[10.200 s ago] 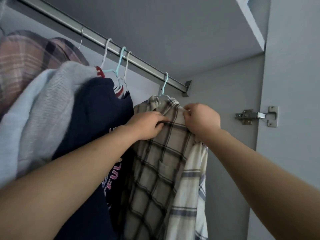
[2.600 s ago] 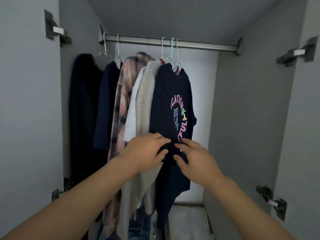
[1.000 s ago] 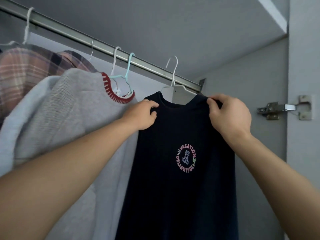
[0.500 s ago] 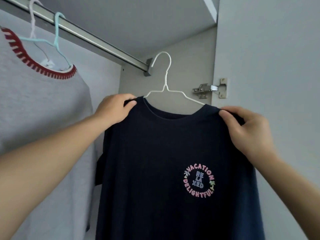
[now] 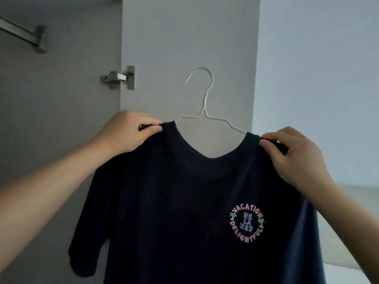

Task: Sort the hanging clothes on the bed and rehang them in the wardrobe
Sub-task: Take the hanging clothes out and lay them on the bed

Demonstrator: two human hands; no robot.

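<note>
Far left: end of the wardrobe rail (image 5: pixel 19 35), bare, in its bracket. A door hinge (image 5: pixel 119 78) sits on the wardrobe door (image 5: pixel 184 37). Left hand (image 5: pixel 131 131) pinches the left shoulder of a navy T-shirt (image 5: pixel 174 201), thumb and fingers curled on the fabric. The shirt sits on a white wire hanger (image 5: pixel 205 103), hook free of the rail, held before the door. Right hand (image 5: pixel 295 156) pinches the right shoulder likewise.
</note>
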